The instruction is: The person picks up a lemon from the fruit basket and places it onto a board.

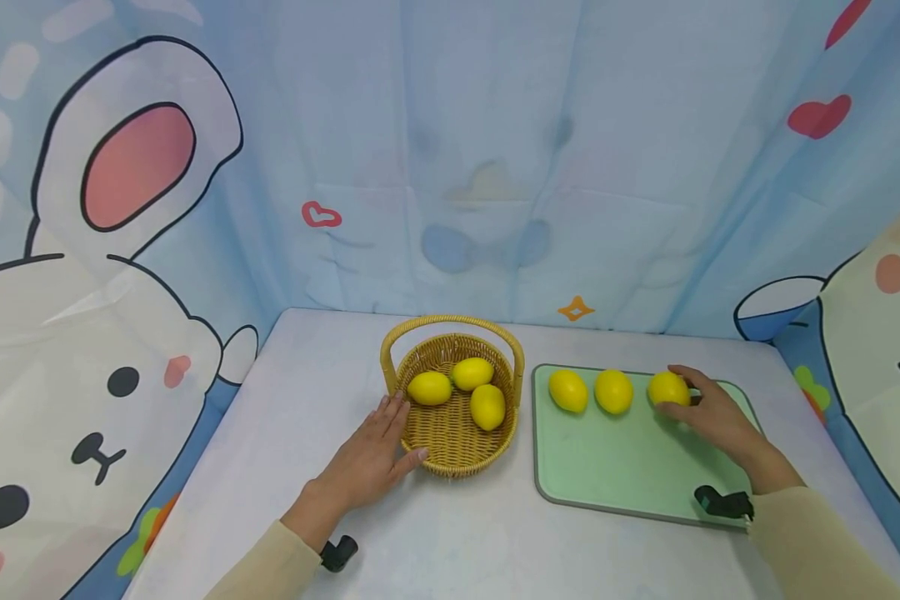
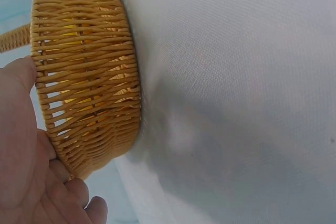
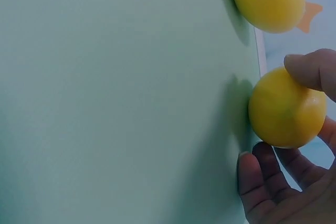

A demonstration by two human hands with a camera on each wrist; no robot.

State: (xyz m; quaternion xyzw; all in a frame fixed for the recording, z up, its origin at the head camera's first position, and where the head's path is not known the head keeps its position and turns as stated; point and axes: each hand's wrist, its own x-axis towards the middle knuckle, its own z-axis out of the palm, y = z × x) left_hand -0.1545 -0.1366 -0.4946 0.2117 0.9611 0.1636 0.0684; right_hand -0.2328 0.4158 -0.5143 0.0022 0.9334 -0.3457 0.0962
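Note:
Out on the right, my right hand (image 1: 716, 417) holds a yellow lemon (image 1: 668, 389) between thumb and fingers at the back right of a pale green cutting board (image 1: 607, 467). In the right wrist view the thumb lies over the lemon (image 3: 286, 108), with fingers beneath it. Two more lemons, one in the middle (image 1: 613, 392) and one at the left (image 1: 568, 391), lie in a row on the board. My left hand (image 1: 371, 458) rests against the left side of a wicker basket (image 1: 450, 450), fingers extended, thumb at its rim. Three lemons (image 1: 487, 407) lie inside the basket.
The basket's arched handle (image 1: 453, 319) stands upright over its back. Both basket and board stand on a white-covered table (image 1: 307, 383). A blue cartoon-print curtain (image 1: 495, 167) hangs behind the table and along both sides.

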